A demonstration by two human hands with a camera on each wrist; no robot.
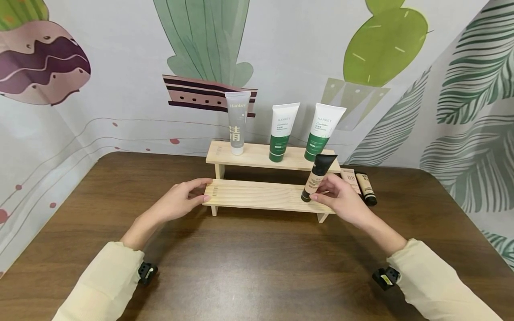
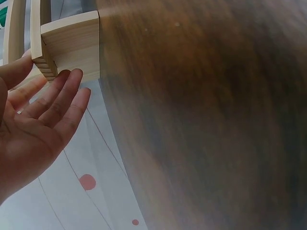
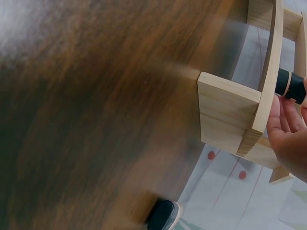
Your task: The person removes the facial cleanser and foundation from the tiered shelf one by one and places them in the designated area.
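My right hand (image 1: 341, 196) holds a beige cosmetic tube (image 1: 313, 182) with a black top end and black cap. The tube stands cap-down, slightly tilted, at the right end of the lower board of a two-step wooden stand (image 1: 257, 194). In the right wrist view, its black cap (image 3: 290, 86) shows beside the fingers (image 3: 288, 115). At the board's other end, my left hand (image 1: 182, 200) grips the corner between thumb and index finger; its other fingers (image 2: 72, 105) extend below, as the left wrist view shows.
On the upper board stand a grey tube (image 1: 237, 120) and two white-and-green tubes, one in the middle (image 1: 282, 133) and one at right (image 1: 321, 133). Behind my right hand, a pink BB box (image 1: 350, 180) and another beige tube (image 1: 366, 189) lie on the brown table (image 1: 241, 263). A patterned cloth (image 1: 128, 89) hangs behind.
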